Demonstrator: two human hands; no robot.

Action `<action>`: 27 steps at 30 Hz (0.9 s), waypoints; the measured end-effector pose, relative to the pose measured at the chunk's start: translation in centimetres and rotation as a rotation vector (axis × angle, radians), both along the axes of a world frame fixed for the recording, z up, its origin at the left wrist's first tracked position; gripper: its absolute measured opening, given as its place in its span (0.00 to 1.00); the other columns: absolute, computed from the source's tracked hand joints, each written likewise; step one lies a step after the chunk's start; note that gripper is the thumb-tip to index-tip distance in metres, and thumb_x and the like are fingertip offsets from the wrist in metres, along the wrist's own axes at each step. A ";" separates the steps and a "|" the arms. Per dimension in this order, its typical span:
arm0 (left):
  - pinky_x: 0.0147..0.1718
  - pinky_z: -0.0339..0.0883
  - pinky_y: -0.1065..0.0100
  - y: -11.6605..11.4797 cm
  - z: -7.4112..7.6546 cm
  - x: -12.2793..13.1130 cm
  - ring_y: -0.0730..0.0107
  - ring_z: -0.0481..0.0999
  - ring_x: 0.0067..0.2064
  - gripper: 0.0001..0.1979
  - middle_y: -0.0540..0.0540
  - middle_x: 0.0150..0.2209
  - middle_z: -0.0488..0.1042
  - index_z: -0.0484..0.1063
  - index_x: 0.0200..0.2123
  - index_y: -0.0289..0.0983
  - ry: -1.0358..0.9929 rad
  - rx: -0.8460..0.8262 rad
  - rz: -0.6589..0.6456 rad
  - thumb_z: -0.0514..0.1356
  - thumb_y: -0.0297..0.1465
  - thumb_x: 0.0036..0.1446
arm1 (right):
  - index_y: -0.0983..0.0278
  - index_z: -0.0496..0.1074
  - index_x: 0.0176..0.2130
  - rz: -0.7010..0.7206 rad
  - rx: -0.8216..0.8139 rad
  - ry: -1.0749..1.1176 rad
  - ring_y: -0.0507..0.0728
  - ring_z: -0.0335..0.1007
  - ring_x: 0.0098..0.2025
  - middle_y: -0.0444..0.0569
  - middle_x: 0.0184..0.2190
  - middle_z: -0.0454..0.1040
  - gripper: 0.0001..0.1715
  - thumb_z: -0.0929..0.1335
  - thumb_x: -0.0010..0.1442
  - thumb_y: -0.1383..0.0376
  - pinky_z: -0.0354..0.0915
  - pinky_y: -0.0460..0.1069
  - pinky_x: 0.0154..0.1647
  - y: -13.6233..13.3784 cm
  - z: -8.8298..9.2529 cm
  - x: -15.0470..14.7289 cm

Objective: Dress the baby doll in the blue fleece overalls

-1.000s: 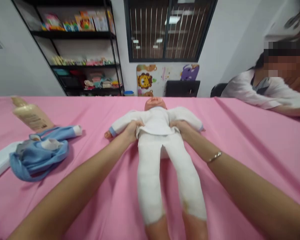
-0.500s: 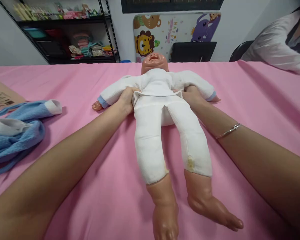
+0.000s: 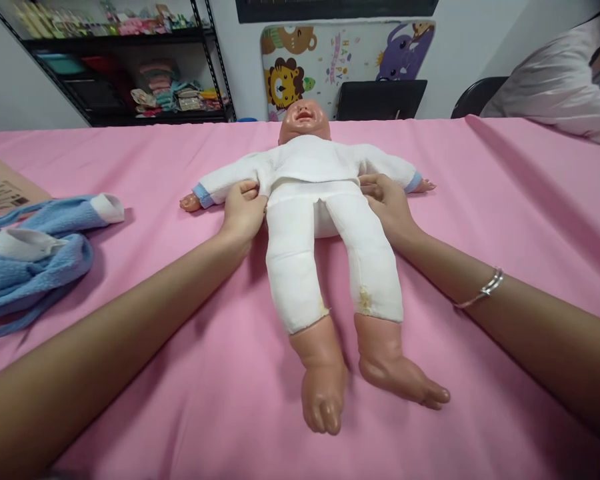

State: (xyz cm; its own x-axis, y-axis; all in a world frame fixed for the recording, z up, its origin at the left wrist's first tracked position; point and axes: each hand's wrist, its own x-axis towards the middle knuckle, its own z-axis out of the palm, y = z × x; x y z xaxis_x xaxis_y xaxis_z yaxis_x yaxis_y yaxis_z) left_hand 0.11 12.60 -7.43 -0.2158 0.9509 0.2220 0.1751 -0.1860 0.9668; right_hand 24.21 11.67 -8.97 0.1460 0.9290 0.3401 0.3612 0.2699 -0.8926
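Note:
A baby doll [image 3: 310, 167] lies on its back on the pink tablecloth [image 3: 480, 220], head away from me, bare feet toward me. It wears a white top and white trousers [image 3: 325, 247]. My left hand [image 3: 243, 210] pinches the trousers' waistband at the doll's right hip. At the other hip my right hand [image 3: 387, 200] grips the same waistband, fingers closed. A silver bracelet [image 3: 483, 290] sits on my right wrist.
A blue baby garment [image 3: 35, 257] lies bunched at the left, with a tan bottle [image 3: 0, 187] behind it. Another person's white sleeve [image 3: 560, 87] rests on the table's far right corner. Black shelves [image 3: 130, 67], an animal-print mat and a dark chair stand beyond the table.
My view has tipped down, so the doll's feet show. Both hands have slid from the doll's sides under the top down to the trousers' waistband at the hips.

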 end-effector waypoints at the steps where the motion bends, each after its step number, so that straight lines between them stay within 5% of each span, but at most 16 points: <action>1: 0.42 0.71 0.67 -0.7 0.1 0.1 0.68 0.75 0.42 0.15 0.45 0.42 0.74 0.66 0.38 0.37 0.014 0.012 0.001 0.58 0.18 0.46 | 0.62 0.70 0.43 0.039 0.002 0.012 0.61 0.72 0.46 0.53 0.42 0.75 0.16 0.70 0.53 0.63 0.69 0.57 0.49 -0.6 0.1 0.0; 5: 0.46 0.67 0.71 -2.5 0.5 0.2 0.70 0.73 0.46 0.17 0.47 0.46 0.73 0.67 0.40 0.37 0.094 0.101 -0.078 0.59 0.17 0.47 | 0.61 0.73 0.43 0.105 -0.001 0.060 0.62 0.72 0.48 0.52 0.46 0.76 0.19 0.72 0.49 0.64 0.69 0.59 0.51 -1.7 0.4 0.1; 9: 0.41 0.68 0.72 -2.4 0.7 0.2 0.71 0.74 0.41 0.08 0.47 0.42 0.75 0.68 0.38 0.36 0.060 0.091 -0.068 0.60 0.22 0.53 | 0.60 0.75 0.34 0.026 0.023 0.014 0.62 0.74 0.40 0.50 0.37 0.78 0.08 0.71 0.53 0.59 0.71 0.59 0.44 -1.0 0.3 0.4; 14: 0.37 0.66 0.73 -1.7 0.7 0.2 0.73 0.73 0.37 0.03 0.49 0.35 0.74 0.68 0.34 0.36 0.046 0.115 -0.023 0.59 0.23 0.56 | 0.61 0.71 0.28 -0.019 0.016 -0.041 0.60 0.72 0.33 0.50 0.29 0.75 0.08 0.69 0.55 0.59 0.71 0.58 0.37 -0.4 -0.2 0.8; 21: 0.27 0.59 0.74 -1.6 0.7 0.2 0.76 0.65 0.26 0.07 0.54 0.24 0.65 0.64 0.29 0.37 0.035 0.085 0.020 0.58 0.22 0.55 | 0.60 0.73 0.37 0.020 0.050 -0.018 0.61 0.74 0.43 0.50 0.41 0.77 0.14 0.71 0.47 0.69 0.71 0.55 0.43 -0.5 0.1 0.2; 27: 0.29 0.60 0.74 -1.8 0.8 0.4 0.76 0.65 0.28 0.07 0.53 0.27 0.66 0.64 0.30 0.37 0.052 0.120 0.021 0.58 0.21 0.55 | 0.63 0.72 0.29 -0.021 -0.064 -0.013 0.58 0.71 0.34 0.49 0.30 0.75 0.02 0.68 0.53 0.67 0.69 0.55 0.39 -0.3 0.8 -0.2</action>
State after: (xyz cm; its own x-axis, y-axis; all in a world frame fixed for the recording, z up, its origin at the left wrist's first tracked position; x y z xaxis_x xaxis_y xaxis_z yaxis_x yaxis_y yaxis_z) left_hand 0.47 10.83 -6.62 -0.2204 0.9124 0.3450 0.2298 -0.2952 0.9274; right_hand 24.04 11.38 -8.20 0.1618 0.9456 0.2822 0.3777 0.2049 -0.9030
